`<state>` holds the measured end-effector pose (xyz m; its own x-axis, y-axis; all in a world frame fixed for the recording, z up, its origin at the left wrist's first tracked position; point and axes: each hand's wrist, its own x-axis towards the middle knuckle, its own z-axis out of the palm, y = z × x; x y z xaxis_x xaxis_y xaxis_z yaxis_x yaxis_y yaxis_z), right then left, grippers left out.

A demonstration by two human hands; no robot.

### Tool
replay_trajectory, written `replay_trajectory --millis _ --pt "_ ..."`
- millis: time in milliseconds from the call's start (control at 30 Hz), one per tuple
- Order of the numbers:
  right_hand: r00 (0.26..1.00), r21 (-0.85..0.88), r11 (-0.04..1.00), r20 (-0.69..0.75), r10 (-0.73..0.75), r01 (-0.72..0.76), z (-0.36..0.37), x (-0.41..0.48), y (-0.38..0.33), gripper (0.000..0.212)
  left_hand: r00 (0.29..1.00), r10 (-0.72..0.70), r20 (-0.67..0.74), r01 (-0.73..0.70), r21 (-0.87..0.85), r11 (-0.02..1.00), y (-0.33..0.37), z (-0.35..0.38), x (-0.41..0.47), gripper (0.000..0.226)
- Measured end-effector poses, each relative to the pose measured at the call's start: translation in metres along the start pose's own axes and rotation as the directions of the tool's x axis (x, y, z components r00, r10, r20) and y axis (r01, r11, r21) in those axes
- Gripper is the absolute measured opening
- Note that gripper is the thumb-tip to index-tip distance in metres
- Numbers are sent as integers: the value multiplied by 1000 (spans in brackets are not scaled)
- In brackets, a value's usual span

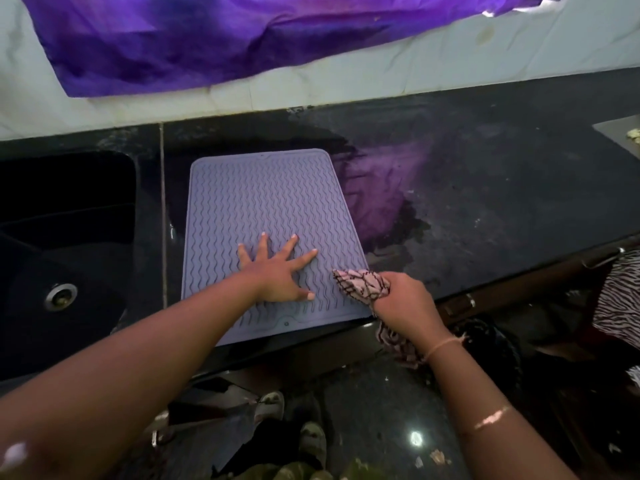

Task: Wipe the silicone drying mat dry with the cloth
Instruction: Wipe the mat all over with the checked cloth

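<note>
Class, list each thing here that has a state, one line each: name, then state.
silicone drying mat: lying flat, ribbed side up.
left hand: fingers spread, pressing the mat.
right hand: gripping the cloth.
cloth: bunched, at the mat's near right corner.
counter: wet patch right of the mat.

Mat on counter, right of sink, below hanging sheet.

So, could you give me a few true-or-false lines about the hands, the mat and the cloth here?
1. The left hand lies flat on the mat. True.
2. The cloth is spread over the whole mat. False: it is bunched in the right hand, at the mat's near right corner.
3. The sink is left of the mat. True.
4. The mat hangs on the wall. False: it lies on the counter.
</note>
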<state>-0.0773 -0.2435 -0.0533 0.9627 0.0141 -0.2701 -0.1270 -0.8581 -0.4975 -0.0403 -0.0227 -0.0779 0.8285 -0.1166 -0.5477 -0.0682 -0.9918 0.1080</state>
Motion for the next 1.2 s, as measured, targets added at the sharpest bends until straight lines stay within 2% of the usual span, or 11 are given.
replay_trajectory --millis 167,267,400,600,667,800,933,1000,1067,1133,1200 --pt "989 -175 978 -81 -127 111 25 -24 -22 25 999 -32 -39 33 27 999 1 -1 3 88" --pt "981 -210 965 -79 -178 158 34 -29 -37 35 998 -28 -65 30 38 999 2 -2 3 81" --pt "955 -231 933 -49 -293 275 49 -35 -55 33 994 -11 -108 16 49 999 0 -1 -1 71" --pt "982 11 982 29 -187 187 38 -26 -62 28 982 31 -187 -14 93 996 -4 -1 -10 72" --pt "985 74 984 41 -168 164 38 -26 -64 22 972 27 -231 -26 8 1000 -5 0 -15 69" --pt "985 126 980 57 -165 156 48 -26 -75 19 938 -23 -346 -89 -305 948 -15 4 -25 65" --pt "972 289 947 147 -186 138 58 -18 -89 9 954 -42 -296 -123 -515 848 -33 2 -37 64" --pt "971 461 886 185 -154 53 57 -11 -96 13 950 -99 -295 -107 -610 785 -38 0 -39 60" --pt "970 643 761 227 -87 -82 54 -2 -99 20 935 -173 -309 -100 -698 709 -41 -1 -39 56" --pt "961 750 627 276 -10 -209 50 7 -98 29 931 -217 -294 -89 -759 645 -42 0 -39 57" --pt "952 807 519 302 45 -281 43 18 -95 33 936 -218 -277 -76 -763 642 -44 2 -40 60"
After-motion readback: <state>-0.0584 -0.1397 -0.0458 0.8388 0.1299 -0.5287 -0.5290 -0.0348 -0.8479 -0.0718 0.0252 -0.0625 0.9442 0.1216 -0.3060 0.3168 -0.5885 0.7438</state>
